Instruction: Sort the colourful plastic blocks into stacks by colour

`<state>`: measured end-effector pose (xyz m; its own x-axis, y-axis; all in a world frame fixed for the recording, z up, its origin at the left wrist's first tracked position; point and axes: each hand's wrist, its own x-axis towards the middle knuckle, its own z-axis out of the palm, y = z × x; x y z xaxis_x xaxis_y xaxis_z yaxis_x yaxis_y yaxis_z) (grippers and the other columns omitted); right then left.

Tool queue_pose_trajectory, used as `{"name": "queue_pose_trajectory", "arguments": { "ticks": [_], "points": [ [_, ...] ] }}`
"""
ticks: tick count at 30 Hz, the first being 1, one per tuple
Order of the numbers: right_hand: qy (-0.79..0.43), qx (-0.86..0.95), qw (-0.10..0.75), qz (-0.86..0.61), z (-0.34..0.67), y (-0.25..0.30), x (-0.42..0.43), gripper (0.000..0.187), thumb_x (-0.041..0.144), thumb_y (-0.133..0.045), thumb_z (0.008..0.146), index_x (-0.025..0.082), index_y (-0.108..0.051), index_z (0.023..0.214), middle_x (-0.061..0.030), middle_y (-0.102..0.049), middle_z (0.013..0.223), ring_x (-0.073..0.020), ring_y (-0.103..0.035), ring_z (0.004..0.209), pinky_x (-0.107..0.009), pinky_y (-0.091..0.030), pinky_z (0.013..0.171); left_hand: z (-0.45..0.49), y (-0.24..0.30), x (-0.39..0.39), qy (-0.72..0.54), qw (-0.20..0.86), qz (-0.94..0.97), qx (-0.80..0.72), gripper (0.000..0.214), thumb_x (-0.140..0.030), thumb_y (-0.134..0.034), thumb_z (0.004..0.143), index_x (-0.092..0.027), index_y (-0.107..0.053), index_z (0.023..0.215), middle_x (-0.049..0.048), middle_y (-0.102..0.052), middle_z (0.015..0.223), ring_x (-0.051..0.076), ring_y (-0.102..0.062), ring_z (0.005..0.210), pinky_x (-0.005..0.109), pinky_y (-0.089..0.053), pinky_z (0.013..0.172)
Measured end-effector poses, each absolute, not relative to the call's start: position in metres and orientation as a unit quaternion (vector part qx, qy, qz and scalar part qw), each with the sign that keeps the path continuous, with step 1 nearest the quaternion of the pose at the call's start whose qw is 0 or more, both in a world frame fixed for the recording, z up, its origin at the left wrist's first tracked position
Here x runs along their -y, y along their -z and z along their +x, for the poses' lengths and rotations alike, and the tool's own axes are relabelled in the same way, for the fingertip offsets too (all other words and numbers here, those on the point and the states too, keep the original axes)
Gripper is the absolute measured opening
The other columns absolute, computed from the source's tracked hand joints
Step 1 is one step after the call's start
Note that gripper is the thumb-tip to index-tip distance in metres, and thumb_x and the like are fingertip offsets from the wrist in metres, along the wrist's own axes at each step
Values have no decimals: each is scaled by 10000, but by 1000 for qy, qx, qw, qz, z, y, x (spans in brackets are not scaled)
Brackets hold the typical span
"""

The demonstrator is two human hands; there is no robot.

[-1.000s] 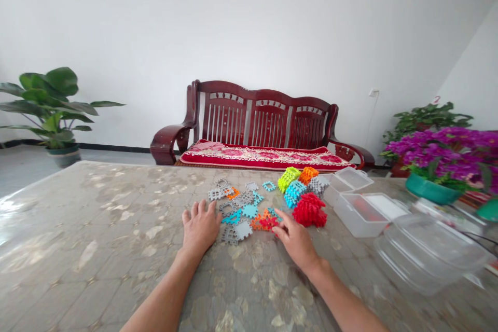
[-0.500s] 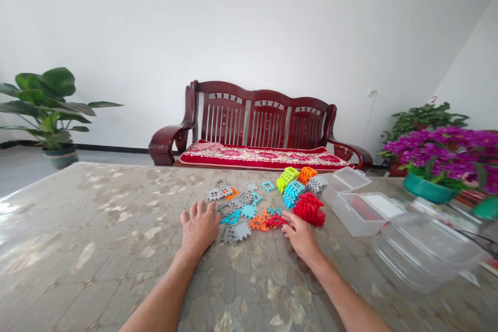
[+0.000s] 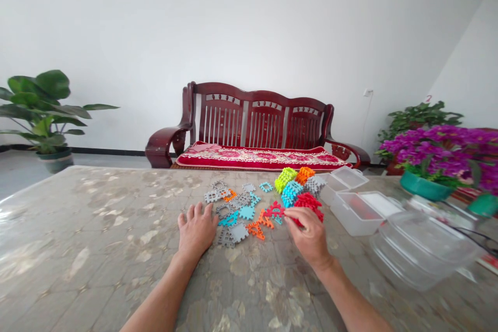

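Note:
Between thumb and fingertips, my right hand (image 3: 307,232) pinches a red notched building piece (image 3: 274,209), raised a little over the loose pieces. Just behind that hand stands a stack of red pieces (image 3: 309,202), partly covered by it. My left hand (image 3: 197,226) lies flat on the table with fingers spread, at the left edge of the loose pile. Beside its fingers are a flat grey piece (image 3: 238,231) and a blue triangular piece (image 3: 229,219). Orange pieces (image 3: 256,230) and a light blue square piece (image 3: 247,212) lie between the hands.
Lime (image 3: 285,180), orange (image 3: 304,175), blue (image 3: 292,193) and grey (image 3: 314,184) stacks stand behind the red one. To the right are an open clear plastic box (image 3: 352,213), a larger clear container (image 3: 424,251) and a teal flower pot (image 3: 426,187). A wooden bench (image 3: 268,119) stands beyond the table.
My right hand has closed on the red piece and lifted it off the pile, its wrist turning and rising slightly. My left hand has stayed in place.

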<state>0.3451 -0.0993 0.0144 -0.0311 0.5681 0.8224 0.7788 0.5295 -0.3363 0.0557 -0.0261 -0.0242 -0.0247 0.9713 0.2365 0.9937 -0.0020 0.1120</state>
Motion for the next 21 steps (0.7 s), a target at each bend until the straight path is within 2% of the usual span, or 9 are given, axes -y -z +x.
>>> {"name": "queue_pose_trajectory", "arguments": {
  "ticks": [4, 8, 21],
  "points": [
    [191, 650, 542, -498, 368, -32, 100, 136, 277, -604, 908, 239, -735, 917, -58, -761, 926, -216, -680, 890, -386, -513, 876, 56, 22, 26, 119, 48, -699, 703, 473, -384, -370, 954, -226, -537, 1367, 150, -521, 1424, 321, -414, 1345, 548, -292, 1091],
    [231, 582, 551, -551, 394, -31, 95, 215, 372, -588, 905, 217, -738, 907, -75, -761, 917, -234, -669, 869, -400, -509, 866, 55, 23, 25, 117, 41, -698, 705, 482, -395, -372, 952, -232, -533, 1376, 146, -508, 1446, 327, -401, 1358, 553, -287, 1093],
    [218, 553, 557, -580, 411, -22, 87, 279, 438, -582, 884, 211, -742, 865, -70, -765, 885, -233, -662, 841, -372, -502, 851, 55, 25, 24, 120, 37, -697, 706, 479, -401, -373, 952, -242, -535, 1373, 143, -511, 1445, 324, -400, 1358, 552, -284, 1094]
  ]
}}
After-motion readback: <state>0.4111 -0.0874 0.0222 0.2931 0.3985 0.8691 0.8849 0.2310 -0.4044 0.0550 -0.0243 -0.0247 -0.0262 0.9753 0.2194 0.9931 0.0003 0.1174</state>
